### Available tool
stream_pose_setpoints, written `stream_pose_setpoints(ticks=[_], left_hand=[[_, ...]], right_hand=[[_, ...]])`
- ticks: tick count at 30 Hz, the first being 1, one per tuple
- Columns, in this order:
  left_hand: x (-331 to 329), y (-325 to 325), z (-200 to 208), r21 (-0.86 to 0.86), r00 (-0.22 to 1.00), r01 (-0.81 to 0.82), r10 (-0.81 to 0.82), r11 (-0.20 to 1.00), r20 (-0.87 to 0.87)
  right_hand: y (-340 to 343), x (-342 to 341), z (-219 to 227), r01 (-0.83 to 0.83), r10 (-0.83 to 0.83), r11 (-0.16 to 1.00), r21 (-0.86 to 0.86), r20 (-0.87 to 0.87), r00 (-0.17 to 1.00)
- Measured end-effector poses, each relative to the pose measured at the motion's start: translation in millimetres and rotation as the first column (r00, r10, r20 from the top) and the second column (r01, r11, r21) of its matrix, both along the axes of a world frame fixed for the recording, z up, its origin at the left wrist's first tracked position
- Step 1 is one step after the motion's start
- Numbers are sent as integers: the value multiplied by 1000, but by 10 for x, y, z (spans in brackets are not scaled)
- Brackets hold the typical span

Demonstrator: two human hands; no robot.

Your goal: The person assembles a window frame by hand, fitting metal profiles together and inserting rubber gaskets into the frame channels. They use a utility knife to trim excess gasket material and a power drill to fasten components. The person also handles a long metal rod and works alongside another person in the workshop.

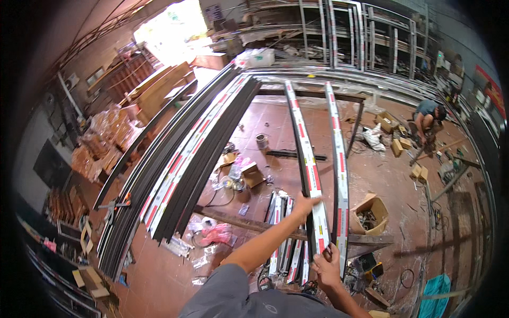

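There's room to reach down between the held white-faced profile [308,159] and the right-hand profile [341,164], but a crossbar [246,222] runs beneath and an open carton [360,208] crowds the right

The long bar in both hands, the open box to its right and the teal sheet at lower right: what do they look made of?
Long bar: probably dark-finished metal, judging by its straight edges and dark side; printed white-and-red film seems to cover its face. Open box: matte brown cardboard, shown by its flaps. Teal sheet: thin plastic or fabric; its creases fit either.
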State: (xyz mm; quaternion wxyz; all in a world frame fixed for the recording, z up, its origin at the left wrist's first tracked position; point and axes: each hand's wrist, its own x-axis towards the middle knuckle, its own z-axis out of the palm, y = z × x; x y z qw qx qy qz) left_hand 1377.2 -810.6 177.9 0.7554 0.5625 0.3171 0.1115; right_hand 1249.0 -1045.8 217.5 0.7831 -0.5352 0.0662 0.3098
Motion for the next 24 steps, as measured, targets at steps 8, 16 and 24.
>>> stream_pose_setpoints(ticks=[8,16,24], left_hand=[[-1963,1008,-431,635,941,-35,239,771,-239],[-2714,803,-515,780,824,306,259,546,-504],[-2583,458,-250,795,835,279,273,539,-478]], right_hand=[[-392,510,-138,150,343,823,-548,689,638],[-527,800,-574,-156,536,748,-645,449,715],[-480,748,-710,-71,547,695,-716,461,699]])
